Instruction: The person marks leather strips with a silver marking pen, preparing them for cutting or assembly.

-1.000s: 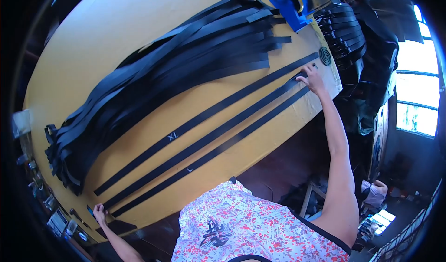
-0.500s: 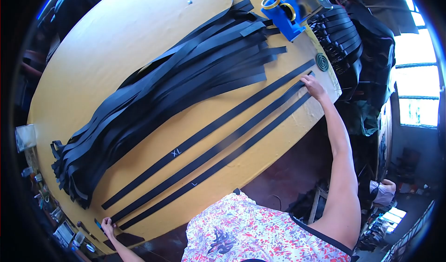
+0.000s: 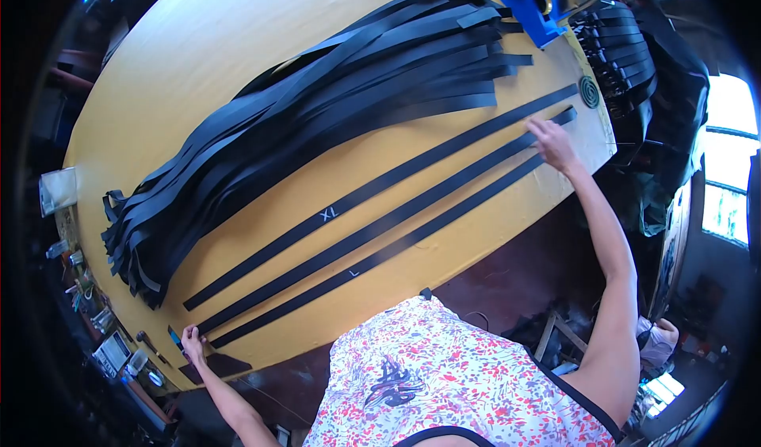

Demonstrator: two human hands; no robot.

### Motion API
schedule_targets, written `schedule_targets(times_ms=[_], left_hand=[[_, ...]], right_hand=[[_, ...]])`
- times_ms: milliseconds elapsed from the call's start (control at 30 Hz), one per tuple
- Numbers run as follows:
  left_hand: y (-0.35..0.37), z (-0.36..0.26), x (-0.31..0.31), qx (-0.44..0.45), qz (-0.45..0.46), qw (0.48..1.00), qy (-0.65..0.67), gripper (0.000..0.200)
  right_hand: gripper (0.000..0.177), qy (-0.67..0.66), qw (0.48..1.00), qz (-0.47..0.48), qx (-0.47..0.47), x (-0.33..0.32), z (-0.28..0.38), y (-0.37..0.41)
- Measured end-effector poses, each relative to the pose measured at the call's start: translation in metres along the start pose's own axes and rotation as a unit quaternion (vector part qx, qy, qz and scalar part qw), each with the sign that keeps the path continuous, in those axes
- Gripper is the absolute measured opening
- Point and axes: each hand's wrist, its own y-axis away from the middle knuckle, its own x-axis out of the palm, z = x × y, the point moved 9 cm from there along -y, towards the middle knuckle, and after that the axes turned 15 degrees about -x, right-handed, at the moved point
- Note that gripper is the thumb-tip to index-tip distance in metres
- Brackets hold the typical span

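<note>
Three long black strips lie side by side across the yellow table (image 3: 127,138). The upper black strip (image 3: 396,173) is marked XL in white, and the lower black strip (image 3: 412,245) is marked L. Between them runs an unmarked middle black strip (image 3: 428,196). My left hand (image 3: 193,344) is closed at the near-left end of the middle strip, beside a small blue item (image 3: 173,335). Toward that strip's other end, my right hand (image 3: 554,143) is over it with fingers extended and apart, the strip's tip showing beyond them.
A large heap of black strips (image 3: 301,138) covers the table behind. A blue tape dispenser (image 3: 529,11) and a green coil (image 3: 588,92) sit near the right edge. Tools and small containers (image 3: 103,320) line the left edge. More black straps (image 3: 614,47) hang at the right.
My right hand has let go of the middle strip's end and moved back along it. My left hand stays at the other end. The whole view has shifted with my head.
</note>
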Motion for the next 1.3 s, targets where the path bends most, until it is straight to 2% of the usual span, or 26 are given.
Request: schedule_targets(times_ms=[100, 133, 200, 233, 267, 300, 333, 367, 400, 433, 467, 500, 533, 567, 633, 667, 767, 867, 1000, 1067, 1133, 1167, 1233, 1300], left_hand=[[-0.007, 0.005, 0.000, -0.001, -0.026, 0.999, -0.037, 0.014], [-0.003, 0.001, 0.004, 0.004, -0.024, 0.999, -0.034, 0.014], [0.022, -0.019, 0.002, 0.052, -0.078, 0.995, -0.023, 0.015], [0.033, -0.030, 0.003, 0.047, -0.085, 0.993, -0.061, 0.019], [-0.011, -0.008, -0.010, 0.140, -0.136, 0.974, -0.113, 0.024], [0.001, -0.025, -0.003, 0.190, -0.128, 0.962, -0.147, 0.030], [0.016, -0.037, 0.001, 0.210, -0.175, 0.948, -0.166, 0.031], [0.005, -0.029, 0.005, 0.215, -0.138, 0.962, -0.092, 0.031], [0.040, -0.054, 0.014, 0.203, -0.143, 0.964, -0.093, 0.031], [0.053, -0.062, 0.016, 0.159, -0.147, 0.974, -0.074, 0.033], [0.027, -0.041, 0.015, 0.222, -0.166, 0.961, -0.011, 0.038], [0.020, -0.032, 0.013, 0.193, -0.153, 0.969, 0.024, 0.044], [0.020, -0.025, 0.011, 0.182, -0.189, 0.964, 0.029, 0.047], [0.029, -0.028, 0.010, 0.138, -0.208, 0.968, -0.019, 0.048], [0.028, -0.016, 0.007, 0.119, -0.193, 0.973, 0.039, 0.047], [0.030, -0.015, 0.004, 0.112, -0.186, 0.975, 0.044, 0.046], [0.033, 0.000, -0.003, 0.087, -0.140, 0.979, 0.120, 0.040], [0.036, 0.005, -0.004, 0.071, -0.088, 0.975, 0.192, 0.037], [0.021, 0.001, -0.003, 0.101, -0.062, 0.979, 0.167, 0.033], [0.021, -0.003, -0.003, 0.104, -0.057, 0.983, 0.142, 0.030], [0.027, -0.018, -0.015, 0.188, -0.189, 0.964, -0.007, 0.029], [0.030, -0.028, -0.015, 0.192, -0.185, 0.964, -0.006, 0.029], [0.048, -0.062, -0.011, 0.271, -0.191, 0.943, -0.012, 0.027], [0.058, -0.095, 0.007, 0.314, -0.142, 0.938, -0.028, 0.029]], right_hand=[[0.053, -0.040, 0.997, -0.017, -0.065, -0.013, 0.054, -0.024], [0.051, -0.035, 0.995, -0.036, -0.082, -0.017, 0.068, -0.031], [0.045, 0.021, 0.994, -0.034, -0.104, -0.009, 0.076, -0.036], [0.045, 0.023, 0.993, -0.040, -0.109, -0.008, 0.078, -0.037], [0.042, 0.000, 0.998, 0.009, -0.065, 0.003, 0.068, -0.033], [0.038, -0.023, 0.998, 0.059, -0.029, 0.016, 0.057, -0.032], [0.036, -0.016, 0.997, -0.037, -0.072, 0.008, 0.057, -0.024], [0.035, -0.028, 0.992, -0.088, -0.086, 0.004, 0.056, -0.016], [0.034, -0.028, 0.991, -0.097, -0.090, 0.000, 0.059, -0.014], [0.036, -0.060, 0.995, -0.064, -0.054, 0.009, 0.052, -0.016], [0.037, -0.045, 0.997, -0.046, -0.048, 0.016, 0.047, -0.017], [0.039, -0.061, 0.997, -0.022, -0.048, 0.024, 0.044, -0.022], [0.038, -0.049, 0.998, -0.011, -0.048, 0.034, 0.036, -0.023], [0.037, -0.071, 0.997, -0.013, -0.029, 0.036, 0.035, -0.024], [0.043, -0.050, 0.998, 0.015, -0.025, 0.030, 0.040, -0.027], [0.048, -0.048, 0.998, 0.043, 0.000, 0.023, 0.051, -0.029], [0.063, -0.040, 0.999, 0.017, 0.004, -0.006, 0.099, -0.041], [0.062, -0.064, 0.997, 0.006, -0.037, -0.022, 0.156, -0.057], [0.055, -0.098, 0.992, -0.048, -0.067, -0.047, 0.228, -0.083], [0.054, -0.084, 0.994, -0.045, -0.062, -0.047, 0.241, -0.096], [0.052, -0.064, 0.994, -0.071, -0.052, -0.038, 0.232, -0.109], [0.052, -0.062, 0.994, -0.072, -0.046, -0.036, 0.234, -0.117], [0.047, -0.069, 0.990, -0.119, -0.009, -0.041, 0.231, -0.132], [0.045, -0.076, 0.992, -0.100, -0.024, -0.039, 0.242, -0.148]])
